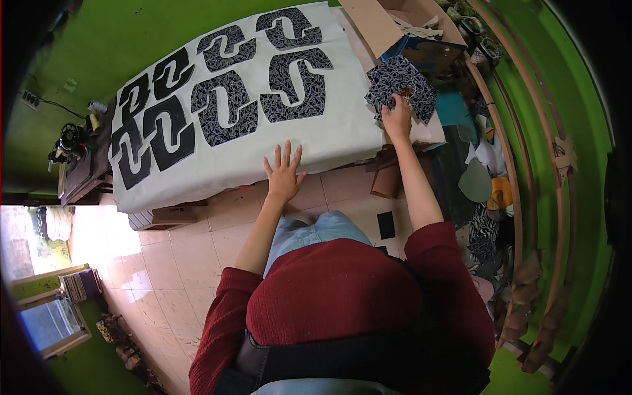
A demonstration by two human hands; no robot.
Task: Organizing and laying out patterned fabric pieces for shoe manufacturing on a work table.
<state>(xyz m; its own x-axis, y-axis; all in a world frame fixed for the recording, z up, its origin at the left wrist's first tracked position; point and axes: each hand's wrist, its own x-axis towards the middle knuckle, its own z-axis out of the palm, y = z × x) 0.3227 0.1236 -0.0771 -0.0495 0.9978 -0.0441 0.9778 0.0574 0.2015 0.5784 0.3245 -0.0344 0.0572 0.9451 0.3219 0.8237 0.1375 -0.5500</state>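
Observation:
Curved, black-and-grey patterned cut pieces (296, 92) lie in two rows on a white sheet (230, 161) that covers the table. Some pieces toward the left look plain black (172, 135). My left hand (284, 172) rests flat on the sheet near the table's front edge, fingers spread, holding nothing. At the table's right end, my right hand (397, 120) reaches onto a fanned pile of the same patterned pieces (401, 80). Its fingers are bent and touch the pile; whether they grip a piece is hard to make out.
An open cardboard box (428, 49) stands beyond the pile. A sewing machine (71, 137) is on a dark table at the left. Fabric scraps (484, 230) are heaped along the right wall near wooden rails (526, 164). A small black piece (386, 225) lies on the tiled floor.

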